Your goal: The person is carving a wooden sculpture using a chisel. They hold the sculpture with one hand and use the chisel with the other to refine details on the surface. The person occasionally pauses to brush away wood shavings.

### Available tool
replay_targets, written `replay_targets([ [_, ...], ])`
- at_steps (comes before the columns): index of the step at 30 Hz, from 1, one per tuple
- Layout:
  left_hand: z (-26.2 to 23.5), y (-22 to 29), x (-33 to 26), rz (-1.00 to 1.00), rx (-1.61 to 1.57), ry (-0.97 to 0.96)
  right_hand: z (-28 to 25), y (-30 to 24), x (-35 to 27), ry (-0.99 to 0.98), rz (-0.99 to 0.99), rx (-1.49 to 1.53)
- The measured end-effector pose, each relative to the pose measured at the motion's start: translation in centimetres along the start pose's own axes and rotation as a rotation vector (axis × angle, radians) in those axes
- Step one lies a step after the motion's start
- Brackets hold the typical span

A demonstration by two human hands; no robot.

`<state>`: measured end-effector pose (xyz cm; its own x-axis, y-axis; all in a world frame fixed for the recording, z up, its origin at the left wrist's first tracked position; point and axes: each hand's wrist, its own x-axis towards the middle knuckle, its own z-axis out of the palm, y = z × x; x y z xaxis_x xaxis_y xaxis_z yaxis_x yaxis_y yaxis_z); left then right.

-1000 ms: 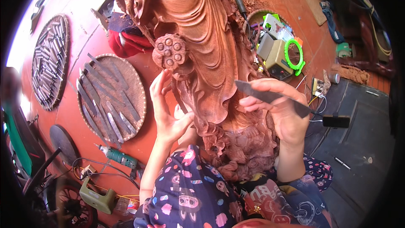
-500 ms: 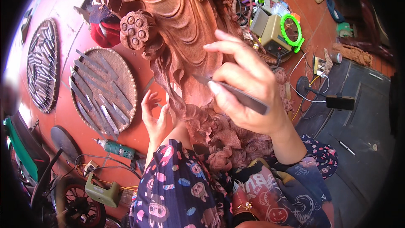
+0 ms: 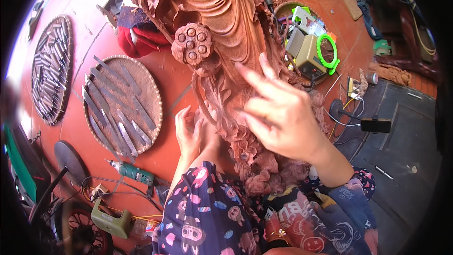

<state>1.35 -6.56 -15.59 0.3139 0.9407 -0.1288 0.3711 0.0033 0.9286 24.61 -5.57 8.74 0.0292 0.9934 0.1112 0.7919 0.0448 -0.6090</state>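
A reddish-brown carved wooden statue (image 3: pixel 231 23) with draped folds leans toward me. A lotus seed pod (image 3: pixel 191 45) is carved on its left side, and knotted, root-like carving (image 3: pixel 259 160) forms its near end. My right hand (image 3: pixel 288 120) hovers over the lower folds, slightly blurred. Its index finger stretches forward while thumb and middle finger draw together. Whatever sits in that pinch is hidden; no blade shows there now. My left hand (image 3: pixel 188 134) is beside my bare leg, left of the carving, with fingers loosely curled apart and holding nothing.
Left on the red tiled floor lie a round woven tray (image 3: pixel 158 118) of flat blades and another tray (image 3: pixel 51 73) of many metal chisels. A green power drill (image 3: pixel 132 172) lies nearer. Right are a beige power box (image 3: pixel 309 56), a green ring (image 3: pixel 327 54) and a phone stand (image 3: pixel 336 107).
The view has shifted, so the statue appears farther right. The dark flat blade seen in my right hand no longer shows, and that hand has turned. My left hand stays beside the leg.
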Motion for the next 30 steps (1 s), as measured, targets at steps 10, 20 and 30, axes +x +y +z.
replay_targets([
  [10,-1.8,-0.5,0.8,0.098,0.124,0.074,-0.3,-0.4,0.1,-0.059,-0.001,-0.098],
  [20,-1.3,11.4,7.4,0.673,0.054,0.202,-0.8,-0.7,0.2,-0.153,0.021,-0.123],
  [30,2.1,11.4,9.1,0.69,-0.247,0.19,-0.4,-0.2,0.3,-0.09,-0.028,-0.081],
])
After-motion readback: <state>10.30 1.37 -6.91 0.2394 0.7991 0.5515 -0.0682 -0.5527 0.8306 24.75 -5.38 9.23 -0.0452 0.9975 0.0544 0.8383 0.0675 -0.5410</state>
